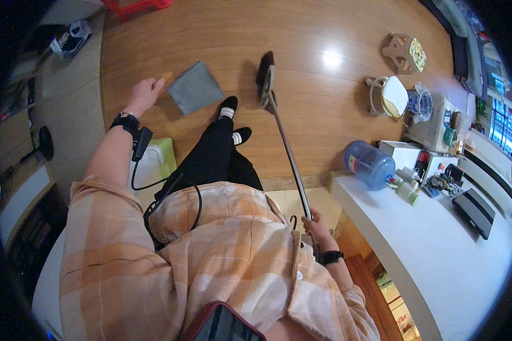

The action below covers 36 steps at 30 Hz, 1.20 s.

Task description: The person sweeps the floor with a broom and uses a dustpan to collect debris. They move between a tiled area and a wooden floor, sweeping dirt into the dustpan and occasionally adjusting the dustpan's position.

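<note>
On the right of the picture, my right hand (318, 226) is closed round the metal handle of a floor broom (291, 153). The broom's dark-bristled head (264, 76) rests on the wood floor, ahead and to the right of my feet. My left hand (146, 94) reaches out at the upper left, over the floor. Something small and orange-tan (167, 76) shows at its fingertips; whether the fingers grip it I cannot tell. Just right of that hand, a grey square mat or folded cloth (196, 88) lies on the floor near my black shoes.
A white counter (392, 226) on the right bears a blue water jug (369, 164), bottles and a black device (473, 213). Two small stools (394, 97) stand beyond it. Beside my left leg is a green and white bin (164, 157). Red plastic (138, 6) shows at the top.
</note>
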Each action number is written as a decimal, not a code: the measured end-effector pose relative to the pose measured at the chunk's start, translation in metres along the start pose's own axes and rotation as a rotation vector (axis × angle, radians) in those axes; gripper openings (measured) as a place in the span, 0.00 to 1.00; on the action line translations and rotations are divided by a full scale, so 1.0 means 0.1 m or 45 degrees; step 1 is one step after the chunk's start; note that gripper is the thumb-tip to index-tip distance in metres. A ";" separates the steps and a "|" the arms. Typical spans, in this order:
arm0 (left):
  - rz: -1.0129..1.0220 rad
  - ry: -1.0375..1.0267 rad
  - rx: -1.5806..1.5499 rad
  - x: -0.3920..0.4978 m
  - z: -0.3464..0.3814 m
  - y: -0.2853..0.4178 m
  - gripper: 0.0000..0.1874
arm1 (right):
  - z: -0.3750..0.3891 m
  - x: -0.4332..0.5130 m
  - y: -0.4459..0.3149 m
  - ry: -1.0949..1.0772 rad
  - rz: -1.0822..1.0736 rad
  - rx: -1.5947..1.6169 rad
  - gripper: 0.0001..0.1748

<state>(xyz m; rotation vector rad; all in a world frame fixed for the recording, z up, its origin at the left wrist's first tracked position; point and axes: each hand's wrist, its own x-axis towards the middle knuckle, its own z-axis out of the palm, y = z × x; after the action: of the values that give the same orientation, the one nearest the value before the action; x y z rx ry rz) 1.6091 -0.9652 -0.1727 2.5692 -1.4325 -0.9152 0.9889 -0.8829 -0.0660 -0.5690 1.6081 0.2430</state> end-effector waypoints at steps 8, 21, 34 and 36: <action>0.024 -0.069 -0.010 -0.09 0.09 0.06 0.21 | 0.02 -0.35 -0.09 0.223 -0.412 -0.431 0.30; 0.037 -0.347 0.106 0.20 0.36 -0.04 0.22 | 0.70 0.01 -0.38 0.384 -0.423 -0.924 0.33; 0.030 -0.373 -0.058 0.13 0.33 -0.46 0.22 | 1.06 -0.58 -0.82 0.247 -0.476 -0.899 0.31; -0.014 -0.338 -0.097 0.11 0.25 -0.52 0.22 | 1.02 -0.53 -1.00 0.403 -0.548 -1.052 0.31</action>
<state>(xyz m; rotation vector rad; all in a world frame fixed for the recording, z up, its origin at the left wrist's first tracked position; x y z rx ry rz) 1.6396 -0.9385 -0.2155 2.4768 -1.4107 -1.3273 1.1287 -0.9080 -0.0097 -1.6320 1.5990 0.5157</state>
